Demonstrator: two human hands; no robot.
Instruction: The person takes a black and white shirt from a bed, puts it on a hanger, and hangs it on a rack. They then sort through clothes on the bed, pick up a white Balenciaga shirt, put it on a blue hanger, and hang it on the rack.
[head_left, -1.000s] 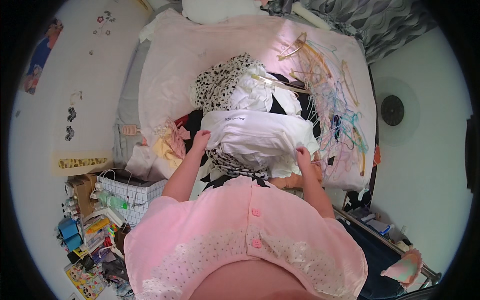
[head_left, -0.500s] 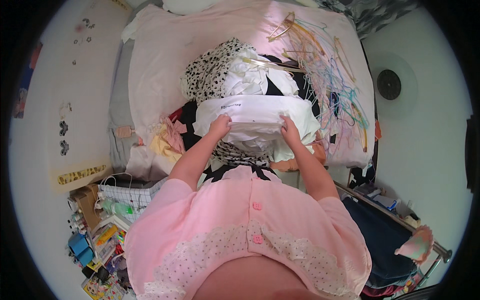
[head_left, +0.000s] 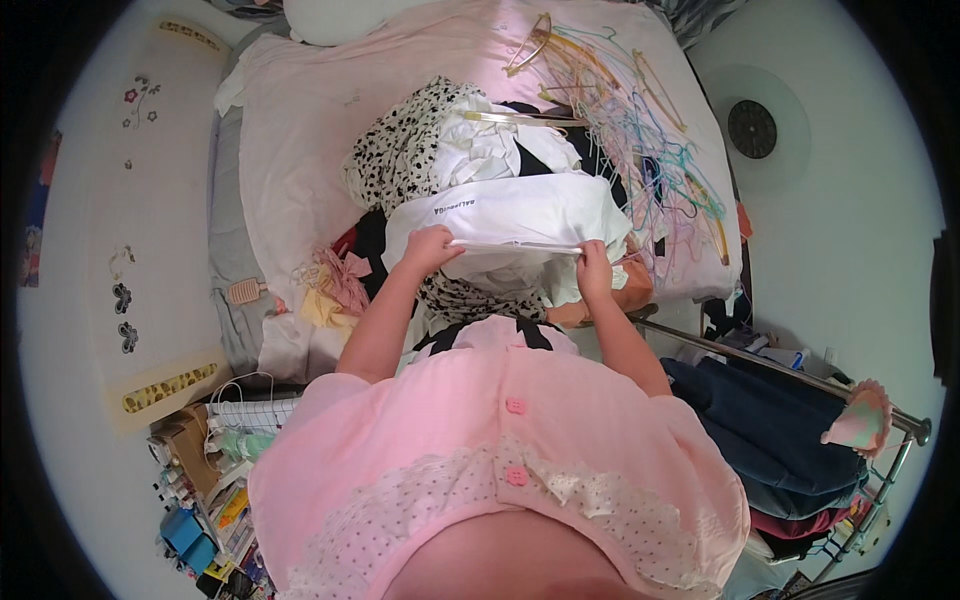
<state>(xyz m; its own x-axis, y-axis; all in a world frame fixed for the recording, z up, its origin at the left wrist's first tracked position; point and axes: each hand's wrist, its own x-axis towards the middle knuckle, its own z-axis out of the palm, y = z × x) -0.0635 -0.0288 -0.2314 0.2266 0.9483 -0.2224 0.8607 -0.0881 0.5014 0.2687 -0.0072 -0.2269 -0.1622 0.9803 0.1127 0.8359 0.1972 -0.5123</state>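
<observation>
A white garment with small dark lettering (head_left: 540, 205), its exact kind not clear, lies across the front of a clothes pile, its near edge stretched between my hands. My left hand (head_left: 430, 250) pinches that edge at the left end, and my right hand (head_left: 593, 264) grips it at the right end. The edge runs nearly straight between them. Behind it are a white cloth with black spots (head_left: 400, 145) and other crumpled white clothing (head_left: 485, 152). More black-spotted cloth (head_left: 480, 300) shows below the garment, close to my body.
Many tangled hangers (head_left: 650, 150) cover the right of the pink-sheeted bed (head_left: 300, 130). A pink brush (head_left: 246, 291) and small pink and yellow clothes (head_left: 335, 285) lie at left. Dark clothes (head_left: 760, 420) hang from a metal rail (head_left: 760, 360) at right. A cluttered shelf (head_left: 215, 520) stands lower left.
My hands have moved slightly apart, and the garment's near edge is now pulled straighter and tauter between them. The whole view has shifted a little with my head.
</observation>
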